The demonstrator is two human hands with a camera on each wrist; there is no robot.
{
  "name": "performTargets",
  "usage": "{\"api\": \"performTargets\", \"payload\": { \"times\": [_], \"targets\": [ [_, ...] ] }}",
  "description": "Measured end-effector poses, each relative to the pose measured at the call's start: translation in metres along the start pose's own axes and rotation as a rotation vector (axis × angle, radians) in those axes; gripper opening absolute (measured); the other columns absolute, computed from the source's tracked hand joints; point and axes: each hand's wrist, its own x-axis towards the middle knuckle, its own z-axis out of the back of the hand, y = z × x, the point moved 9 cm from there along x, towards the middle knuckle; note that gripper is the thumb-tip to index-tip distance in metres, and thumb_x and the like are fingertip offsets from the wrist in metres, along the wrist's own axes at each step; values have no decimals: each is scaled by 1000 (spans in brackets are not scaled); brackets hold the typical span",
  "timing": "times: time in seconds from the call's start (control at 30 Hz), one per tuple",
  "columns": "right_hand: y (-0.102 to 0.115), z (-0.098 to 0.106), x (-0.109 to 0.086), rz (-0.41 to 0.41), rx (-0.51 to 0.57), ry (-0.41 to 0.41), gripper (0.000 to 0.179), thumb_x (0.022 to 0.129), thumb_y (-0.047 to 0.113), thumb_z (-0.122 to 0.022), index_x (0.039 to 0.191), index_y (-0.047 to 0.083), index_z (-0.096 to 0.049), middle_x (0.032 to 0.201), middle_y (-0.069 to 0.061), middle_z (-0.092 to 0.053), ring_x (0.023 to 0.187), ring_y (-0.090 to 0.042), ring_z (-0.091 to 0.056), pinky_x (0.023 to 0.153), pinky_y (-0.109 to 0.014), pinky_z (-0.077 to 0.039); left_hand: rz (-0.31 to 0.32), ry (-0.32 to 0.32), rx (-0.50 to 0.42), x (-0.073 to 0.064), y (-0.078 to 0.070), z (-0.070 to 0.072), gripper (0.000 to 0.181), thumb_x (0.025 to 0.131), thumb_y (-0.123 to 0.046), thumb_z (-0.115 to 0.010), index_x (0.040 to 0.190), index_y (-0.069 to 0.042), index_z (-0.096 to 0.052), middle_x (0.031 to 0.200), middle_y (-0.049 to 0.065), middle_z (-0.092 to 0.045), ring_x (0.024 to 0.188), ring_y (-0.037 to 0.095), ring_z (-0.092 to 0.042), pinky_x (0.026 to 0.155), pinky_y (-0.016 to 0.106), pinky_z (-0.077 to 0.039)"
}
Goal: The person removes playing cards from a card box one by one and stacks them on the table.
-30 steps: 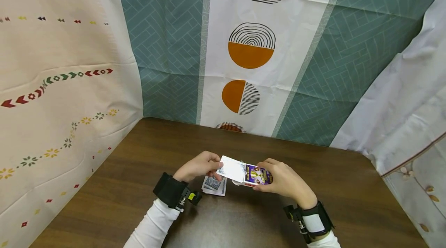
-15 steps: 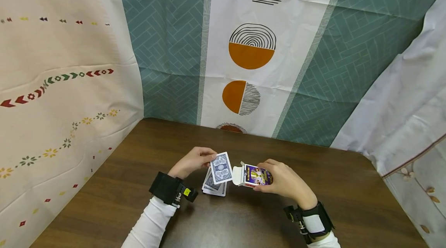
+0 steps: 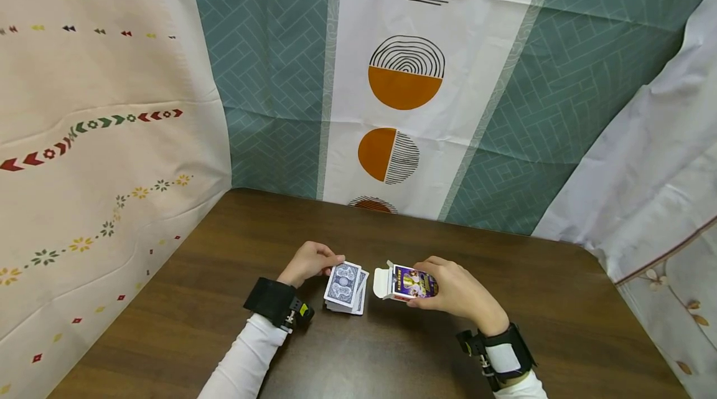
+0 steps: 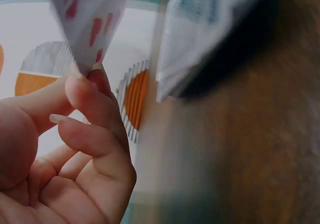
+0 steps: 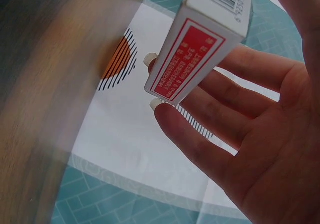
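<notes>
My left hand [image 3: 310, 262] pinches a playing card [image 3: 343, 284] by its corner between thumb and fingers. Its patterned blue-grey back faces up in the head view, over a small pile of cards [image 3: 358, 307]. In the left wrist view the card's face [image 4: 95, 21] with red pips shows, apart from the pile [image 4: 200, 29]. My right hand [image 3: 456, 287] grips a purple card box [image 3: 414, 282] whose white end flap [image 3: 381, 283] hangs open toward the pile. The box's red-and-white side [image 5: 190, 61] shows in the right wrist view. The box's inside is hidden.
A brown wooden table [image 3: 336, 361] lies under both hands. Patterned cloths hang behind it [image 3: 269, 137], at the left [image 3: 112, 200] and at the right [image 3: 644, 168]. Each wrist carries a black strap with a small camera.
My left hand has drawn a card out of the box, turned it back side up and brought it leftward and down over the pile. My right hand has stayed in place with the box.
</notes>
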Motion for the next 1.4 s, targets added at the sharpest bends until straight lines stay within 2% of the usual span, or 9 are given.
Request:
{"api": "performTargets", "payload": {
  "times": [0.1, 0.33, 0.67, 0.83, 0.93, 1.03, 1.17, 1.27, 1.4],
  "targets": [
    [0, -1, 1, 0, 6, 5, 59, 70, 49, -82, 111, 8, -68, 101, 0, -65, 82, -8, -58, 71, -25, -50, 7, -17, 18, 1, 4, 0, 17, 86, -18, -73, 83, -2, -70, 62, 0, -56, 57, 11, -51, 55, 22, -37],
    [-1, -3, 2, -10, 0, 20, 59, 70, 49, -82, 111, 8, -68, 102, -1, -66, 82, -10, -58, 72, -26, -51, -37, -65, 101, 0, 2, 1, 16, 87, -16, -71, 83, 0, -72, 63, 2, -61, 56, 11, -55, 57, 21, -38],
    [1, -3, 2, 2, 4, 8, 59, 71, 48, -82, 111, 7, -68, 101, -1, -66, 81, -10, -59, 71, -25, -51, -79, -61, 186, -1, -2, -1, 22, 89, -22, -69, 83, 0, -72, 66, 6, -64, 56, 13, -58, 54, 23, -41],
    [1, -4, 2, -11, 6, 19, 59, 70, 49, -82, 111, 7, -68, 101, -1, -65, 81, -8, -58, 71, -24, -50, -120, -69, 263, -8, -16, -2, 20, 88, -21, -69, 86, -1, -72, 73, 6, -66, 61, 13, -57, 55, 24, -42],
    [1, -4, 2, -12, 4, 23, 60, 70, 49, -82, 111, 7, -68, 101, 0, -65, 81, -9, -58, 70, -24, -50, -195, -6, 259, -16, -35, -11, 17, 88, -20, -70, 86, -3, -73, 77, 5, -66, 66, 13, -55, 58, 25, -43],
    [1, -5, 3, -12, 5, 28, 60, 71, 50, -81, 111, 7, -68, 101, -1, -65, 82, -9, -58, 71, -25, -51, -284, 129, 220, -27, -56, -29, 16, 89, -21, -69, 87, -5, -73, 81, 3, -65, 71, 13, -51, 62, 26, -41],
    [1, -6, 4, -8, 12, 30, 60, 71, 51, -81, 111, 8, -68, 101, 0, -65, 82, -8, -58, 72, -25, -51, -345, 280, 188, -43, -75, -55, 18, 90, -22, -68, 91, -5, -73, 81, 1, -64, 70, 13, -49, 59, 25, -37],
    [3, -7, 4, 1, 17, 27, 60, 71, 51, -81, 111, 7, -68, 100, -1, -65, 80, -7, -57, 70, -24, -50, -350, 291, 196, -51, -79, -67, 19, 89, -22, -69, 88, -3, -72, 74, -1, -61, 64, 11, -46, 54, 22, -34],
    [5, -7, 3, 14, 20, 22, 59, 71, 51, -81, 110, 8, -68, 100, -1, -65, 79, -7, -56, 68, -22, -50, -326, 254, 190, -54, -76, -74, 20, 88, -21, -69, 84, -2, -70, 67, -3, -52, 59, 10, -41, 50, 22, -30]
  ]
}}
